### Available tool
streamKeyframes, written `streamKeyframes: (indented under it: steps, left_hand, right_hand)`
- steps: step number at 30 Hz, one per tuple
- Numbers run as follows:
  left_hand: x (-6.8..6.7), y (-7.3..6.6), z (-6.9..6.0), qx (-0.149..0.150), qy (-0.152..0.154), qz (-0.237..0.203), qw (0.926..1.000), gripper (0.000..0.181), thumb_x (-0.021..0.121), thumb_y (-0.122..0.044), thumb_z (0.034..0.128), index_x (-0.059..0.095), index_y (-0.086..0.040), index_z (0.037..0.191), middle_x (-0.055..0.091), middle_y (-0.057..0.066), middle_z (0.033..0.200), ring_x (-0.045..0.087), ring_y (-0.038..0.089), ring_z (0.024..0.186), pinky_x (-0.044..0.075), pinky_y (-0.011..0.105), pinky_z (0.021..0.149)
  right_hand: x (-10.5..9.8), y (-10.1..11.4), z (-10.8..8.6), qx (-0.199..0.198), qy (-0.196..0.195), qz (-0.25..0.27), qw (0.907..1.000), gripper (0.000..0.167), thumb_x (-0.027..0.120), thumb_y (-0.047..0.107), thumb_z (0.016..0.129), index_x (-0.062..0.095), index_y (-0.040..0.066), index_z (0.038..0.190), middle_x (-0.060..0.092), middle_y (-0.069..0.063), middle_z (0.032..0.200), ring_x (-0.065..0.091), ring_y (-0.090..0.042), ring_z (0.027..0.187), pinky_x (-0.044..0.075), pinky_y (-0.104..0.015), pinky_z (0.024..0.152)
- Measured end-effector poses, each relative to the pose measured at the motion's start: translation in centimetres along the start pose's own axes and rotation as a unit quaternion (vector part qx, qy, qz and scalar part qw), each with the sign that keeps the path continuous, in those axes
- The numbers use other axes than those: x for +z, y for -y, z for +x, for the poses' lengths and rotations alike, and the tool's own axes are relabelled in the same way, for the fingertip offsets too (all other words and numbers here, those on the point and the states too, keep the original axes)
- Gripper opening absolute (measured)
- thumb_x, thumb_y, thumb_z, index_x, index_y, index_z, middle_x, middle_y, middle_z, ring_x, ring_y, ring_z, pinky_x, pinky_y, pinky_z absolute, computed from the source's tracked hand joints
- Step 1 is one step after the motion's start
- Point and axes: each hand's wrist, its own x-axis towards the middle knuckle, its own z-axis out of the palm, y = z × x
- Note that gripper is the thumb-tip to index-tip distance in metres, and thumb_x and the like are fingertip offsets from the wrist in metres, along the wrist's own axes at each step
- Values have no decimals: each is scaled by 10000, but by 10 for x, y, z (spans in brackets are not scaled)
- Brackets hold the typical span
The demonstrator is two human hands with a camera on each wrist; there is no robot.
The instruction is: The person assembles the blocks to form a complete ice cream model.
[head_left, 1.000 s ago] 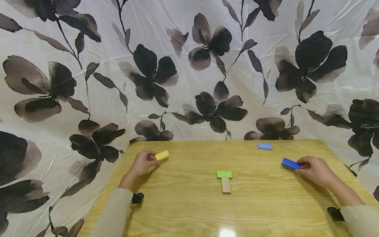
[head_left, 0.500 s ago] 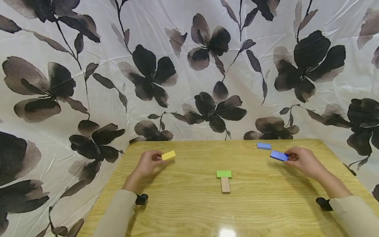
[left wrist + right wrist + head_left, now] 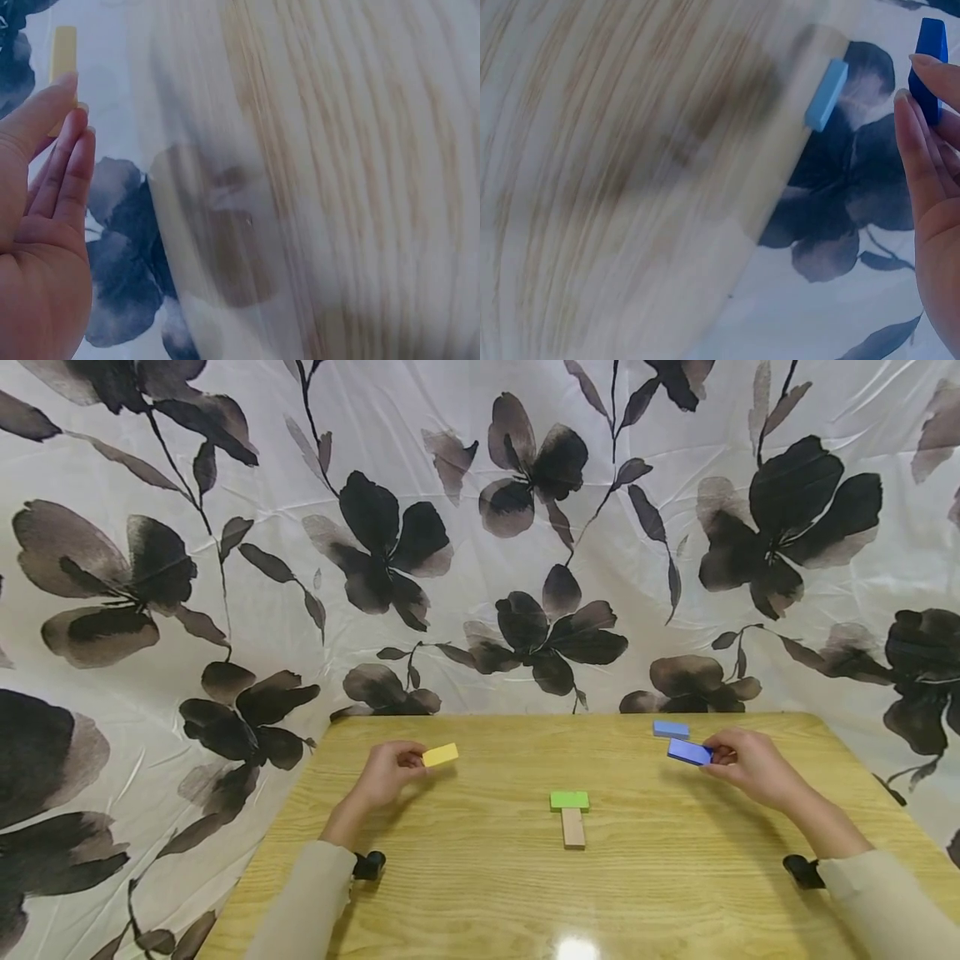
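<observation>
The left hand [image 3: 386, 774] pinches one end of the yellow block [image 3: 440, 755] in its fingers, above the tabletop [image 3: 480, 893]. In the middle, the green block [image 3: 569, 801] touches the tan block [image 3: 573, 829]. Farther right, the light-blue block [image 3: 671, 729] lies near the back edge; near it, the dark-blue block [image 3: 688, 752] is pinched in the right hand's [image 3: 753, 766] fingers.

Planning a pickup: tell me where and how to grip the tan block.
Pinch the tan block across its long sides near the near end, probably best coming from the near side: those sides look free, while its far end seems to meet the green block.
</observation>
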Motion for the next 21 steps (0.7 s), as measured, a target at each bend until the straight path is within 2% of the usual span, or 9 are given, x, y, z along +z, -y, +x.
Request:
streamKeyframes:
  steps: [8, 15, 21]
  left_hand:
    - [8, -12, 2, 22, 145, -94, 9998, 377, 813, -12, 857, 698, 90, 1201, 727, 101, 926, 683, 188, 845, 589, 328, 790]
    - [14, -21, 7, 65, 148, -102, 9998, 352, 831, -49, 851, 723, 46, 1171, 725, 60, 897, 680, 162, 826, 583, 322, 756]
    - [24, -25, 11, 164, 214, -79, 9996, 350, 840, -65, 845, 729, 42, 1159, 723, 68, 916, 679, 157, 816, 580, 307, 746]
  right_hand:
    - [7, 8, 5, -302, -92, 141, 9994, 250, 853, -49, 762, 723, -89, 971, 660, -87, 878, 600, -106, 745, 568, -257, 649]
    - [11, 14, 10, -318, -12, 53, 9995, 253, 856, -30, 770, 723, -66, 983, 653, -64, 872, 590, -108, 749, 567, -279, 657]
    - [16, 21, 16, -415, 27, 201, 9989, 261, 863, -27, 771, 724, -75, 987, 649, -65, 863, 600, -116, 747, 579, -293, 664]
